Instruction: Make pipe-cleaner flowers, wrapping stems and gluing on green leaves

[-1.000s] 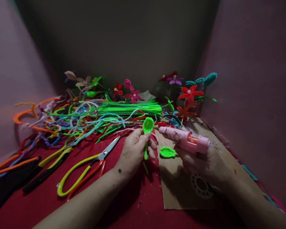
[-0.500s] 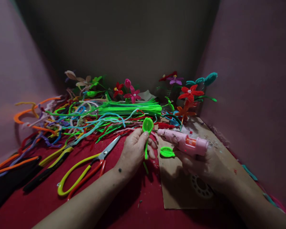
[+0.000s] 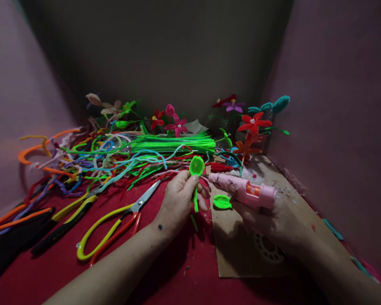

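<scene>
The left hand (image 3: 179, 195) pinches a green leaf piece (image 3: 197, 166) near its base between thumb and forefinger, the loop upright and its stem hanging down past the curled lower fingers. Clock directions here run from that piece. At 4 o'clock, the right hand (image 3: 266, 220) closes around the handle of a pink glue gun (image 3: 243, 189), its fingers mostly hidden; the nozzle points at 9 o'clock, close to the base of the leaf piece, but whether they touch cannot be told. A second green leaf (image 3: 222, 202) lies at 5 o'clock on a cardboard sheet (image 3: 230, 258), just beside the right fingertips. A pale ring (image 3: 263, 250) sits farther out between 4 and 5, partly behind the right wrist. At 8 o'clock, scissors (image 3: 137, 206) with yellow and red handles lie on the red cloth (image 3: 165, 279), with yellow-and-black pliers (image 3: 66, 224) beyond them. A tangle of coloured fuzzy stems (image 3: 95, 156) spreads at 9 to 10, and a green stem bundle (image 3: 174, 145) lies between 10 and 11. A pink flower (image 3: 177, 126) stands at 11, a red flower (image 3: 253, 123) and a teal bud (image 3: 281, 104) at 2.
</scene>
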### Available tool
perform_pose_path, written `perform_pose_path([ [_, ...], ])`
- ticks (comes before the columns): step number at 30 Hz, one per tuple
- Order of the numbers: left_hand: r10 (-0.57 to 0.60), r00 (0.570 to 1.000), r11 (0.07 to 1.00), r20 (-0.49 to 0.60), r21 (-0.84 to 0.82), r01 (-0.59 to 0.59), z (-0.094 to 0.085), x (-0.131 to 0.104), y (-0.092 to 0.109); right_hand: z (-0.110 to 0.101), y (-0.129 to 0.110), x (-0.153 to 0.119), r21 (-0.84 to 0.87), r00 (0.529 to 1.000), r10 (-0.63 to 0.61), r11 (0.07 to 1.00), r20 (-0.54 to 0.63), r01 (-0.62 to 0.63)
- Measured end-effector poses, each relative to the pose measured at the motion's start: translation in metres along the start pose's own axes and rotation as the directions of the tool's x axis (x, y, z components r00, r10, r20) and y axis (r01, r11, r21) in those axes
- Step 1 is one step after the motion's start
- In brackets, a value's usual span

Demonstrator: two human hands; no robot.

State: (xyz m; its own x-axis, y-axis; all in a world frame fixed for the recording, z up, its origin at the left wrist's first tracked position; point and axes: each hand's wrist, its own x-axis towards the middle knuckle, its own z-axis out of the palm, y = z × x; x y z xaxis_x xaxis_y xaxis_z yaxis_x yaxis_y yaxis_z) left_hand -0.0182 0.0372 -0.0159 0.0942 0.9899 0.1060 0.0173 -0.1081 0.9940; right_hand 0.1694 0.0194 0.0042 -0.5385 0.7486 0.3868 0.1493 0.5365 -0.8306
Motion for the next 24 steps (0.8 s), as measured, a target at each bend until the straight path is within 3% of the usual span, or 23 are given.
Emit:
perform_pose_path([
  [9,-0.03,0.999,0.997,-0.015,0.068,0.031,0.002,-0.002,0.006,0.0,-0.011,0.003,-0.163,0.998,-0.036,0.986,-0.055,0.027],
  [15,-0.035,0.999,0.994,-0.021,0.1,0.037,0.003,-0.002,0.006,0.0,-0.006,0.0,-0.079,0.999,0.05,0.996,-0.008,-0.05],
  [24,-0.045,0.998,0.995,-0.033,0.087,0.047,0.003,-0.002,0.008,0.001,0.002,-0.004,-0.027,1.0,0.024,0.999,-0.018,-0.024],
])
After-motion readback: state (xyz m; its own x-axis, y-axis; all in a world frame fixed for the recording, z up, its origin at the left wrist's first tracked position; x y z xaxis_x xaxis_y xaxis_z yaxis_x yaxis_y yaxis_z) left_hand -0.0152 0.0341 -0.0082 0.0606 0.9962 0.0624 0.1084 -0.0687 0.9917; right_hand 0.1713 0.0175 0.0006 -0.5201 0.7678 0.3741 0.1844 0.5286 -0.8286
